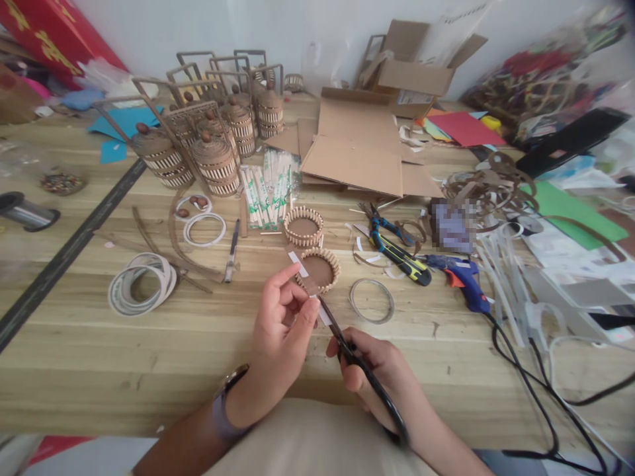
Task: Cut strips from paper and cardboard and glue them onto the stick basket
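Note:
Between the thumb and fingers of my left hand (282, 324) is a short brown cardboard strip (308, 284) with white pieces on it. My right hand (380, 373) is wrapped round a pair of black scissors (364, 363), whose blades reach up to the strip's lower end. Just beyond my left fingertips sits a small round tray (327, 270) edged with short wooden sticks, partly hidden by the strip. A second stick-edged round tray (303, 227) stands right behind it.
Rolls of white tape (141, 284) lie at left, beside a craft knife (231, 251). To the right are a tape ring (372, 301), pliers (389, 225), a yellow-black cutter (404, 258) and a blue glue gun (464, 281) with cables. Several lidded stick baskets (215, 165) and cardboard sheets (354, 155) stand behind.

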The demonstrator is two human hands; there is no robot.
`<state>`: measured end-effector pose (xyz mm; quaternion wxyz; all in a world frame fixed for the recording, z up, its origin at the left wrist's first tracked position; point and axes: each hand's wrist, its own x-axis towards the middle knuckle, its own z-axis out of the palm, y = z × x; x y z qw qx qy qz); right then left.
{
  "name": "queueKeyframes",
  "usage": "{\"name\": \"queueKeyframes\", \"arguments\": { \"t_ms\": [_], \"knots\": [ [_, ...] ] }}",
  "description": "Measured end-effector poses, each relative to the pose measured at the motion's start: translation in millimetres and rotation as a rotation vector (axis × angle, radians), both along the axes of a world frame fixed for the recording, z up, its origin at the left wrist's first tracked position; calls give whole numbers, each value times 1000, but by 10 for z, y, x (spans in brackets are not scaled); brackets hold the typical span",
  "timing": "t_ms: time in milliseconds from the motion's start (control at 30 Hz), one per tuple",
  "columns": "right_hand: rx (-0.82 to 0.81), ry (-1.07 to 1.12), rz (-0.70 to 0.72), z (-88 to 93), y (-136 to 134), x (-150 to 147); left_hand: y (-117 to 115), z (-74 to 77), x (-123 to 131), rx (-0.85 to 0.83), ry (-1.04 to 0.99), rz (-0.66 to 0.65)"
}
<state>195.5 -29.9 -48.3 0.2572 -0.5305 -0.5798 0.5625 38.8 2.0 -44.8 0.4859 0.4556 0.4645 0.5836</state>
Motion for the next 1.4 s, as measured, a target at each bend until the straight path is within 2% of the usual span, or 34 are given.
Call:
{"name": "queueKeyframes", "arguments": {
  "t_ms": [233, 367, 700, 833, 900, 1033, 1267, 1400],
  "knots": [
    [73, 2, 29, 30, 19, 20, -3, 24, 8, -3, 6, -23],
    [84, 30, 29, 45, 21, 17, -21, 26, 16, -14, 13, -77],
    [63, 0, -15, 17, 9, 10, -13, 25, 32, -57, -38, -98],
    [65, 20, -21, 17, 1, 13, 0, 42, 38, -69, -110, -24],
    [73, 4, -16, 13, -4, 13, 9, 40, 20, -107, -84, 3],
    [104, -10, 9, -2, -15, 16, 17, 27, -29, -196, 26, -140],
    [136, -30, 28, 8, -21, 34, -12, 80, -39, -117, 159, -113],
    [136, -22, 18, 25, -20, 29, -31, 98, -20, -95, 189, -140]
  ]
}}
